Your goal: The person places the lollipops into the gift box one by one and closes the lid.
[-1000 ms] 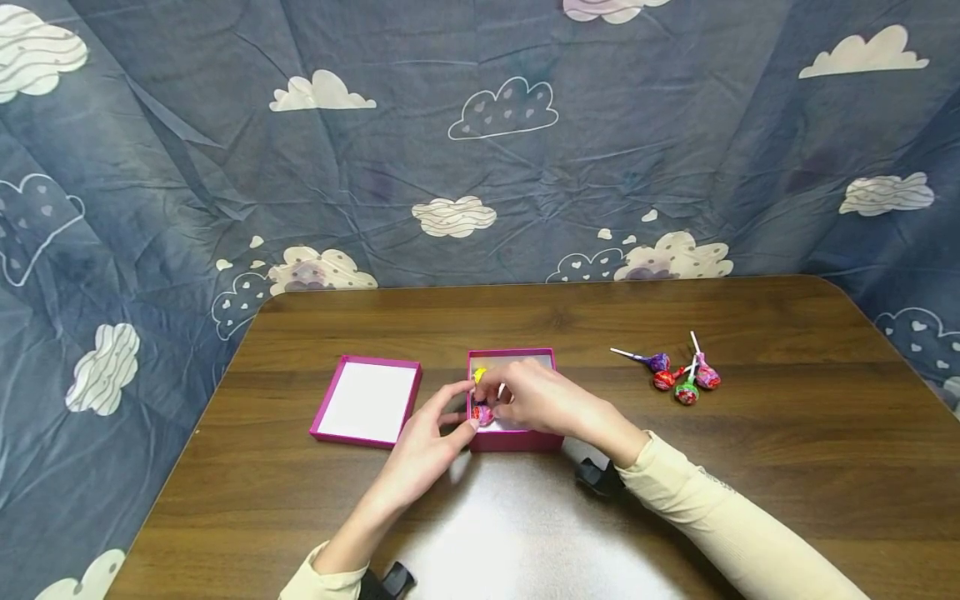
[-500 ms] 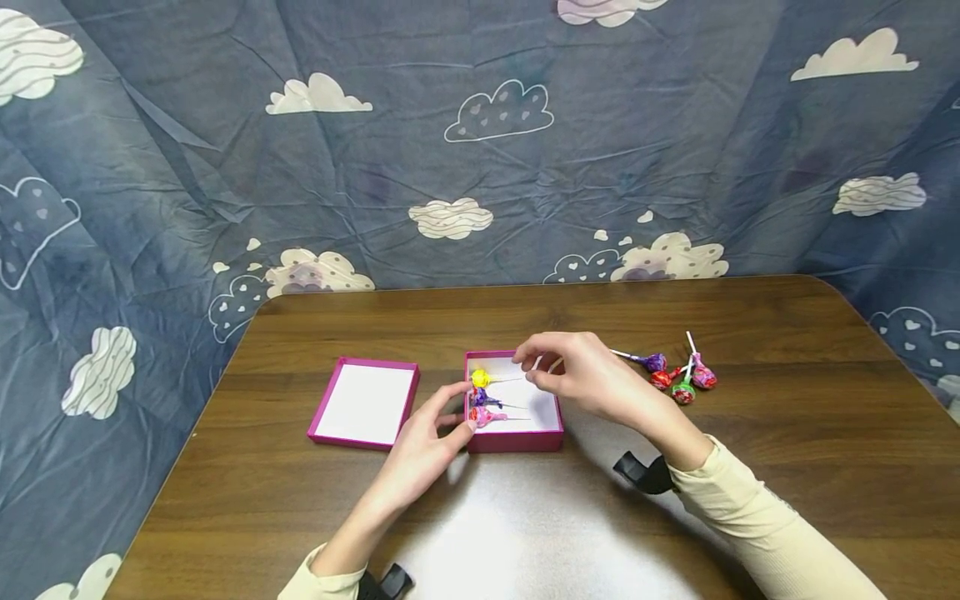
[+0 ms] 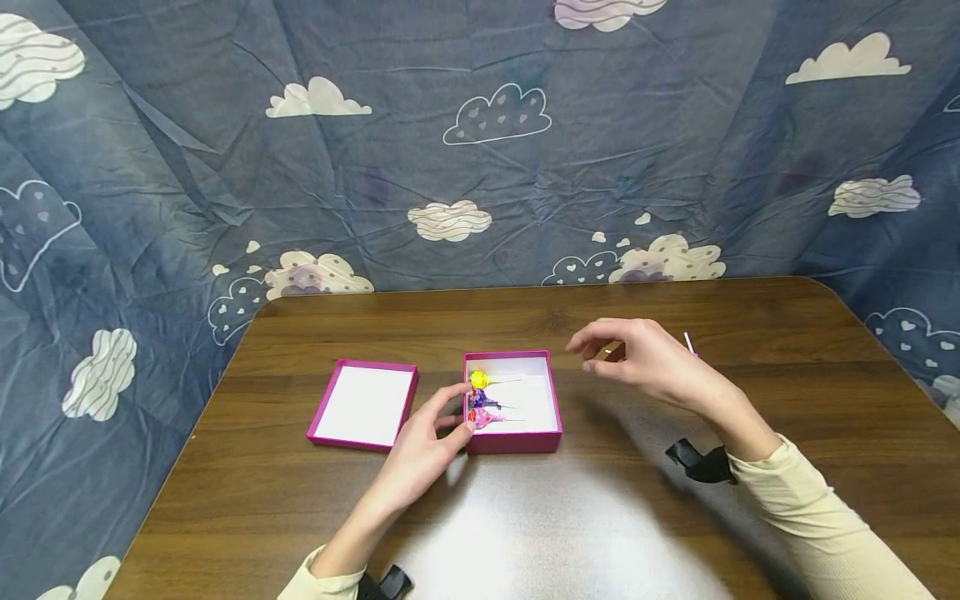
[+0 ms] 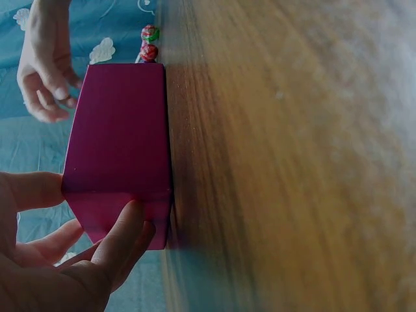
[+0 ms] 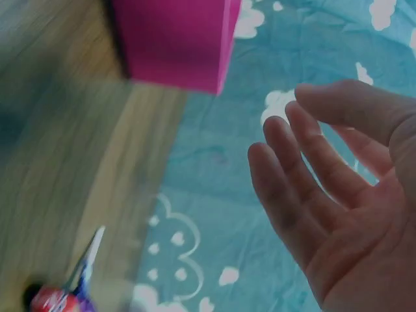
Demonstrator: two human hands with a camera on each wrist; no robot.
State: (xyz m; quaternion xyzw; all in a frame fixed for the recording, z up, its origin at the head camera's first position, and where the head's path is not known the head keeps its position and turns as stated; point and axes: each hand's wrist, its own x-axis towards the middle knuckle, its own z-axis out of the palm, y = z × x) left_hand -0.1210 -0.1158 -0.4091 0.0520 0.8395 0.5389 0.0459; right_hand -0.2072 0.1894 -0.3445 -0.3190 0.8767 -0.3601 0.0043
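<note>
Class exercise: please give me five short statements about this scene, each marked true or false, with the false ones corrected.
1. The left hand touches the box. True.
2. The right hand grips the lid. False: it holds nothing.
3. The lid covers the box. False: it lies left of it.
4. The yellow lollipop lies inside the box. True.
5. The pink lollipop lies outside the box. False: it is inside.

Bare right hand (image 5: 354, 208) before teal cloud-printed cloth (image 5: 218, 175); magenta rectangular box (image 5: 175, 39); red-and-purple wrapped lollipop (image 5: 58, 299) on brown wooden table (image 5: 71, 156).
</note>
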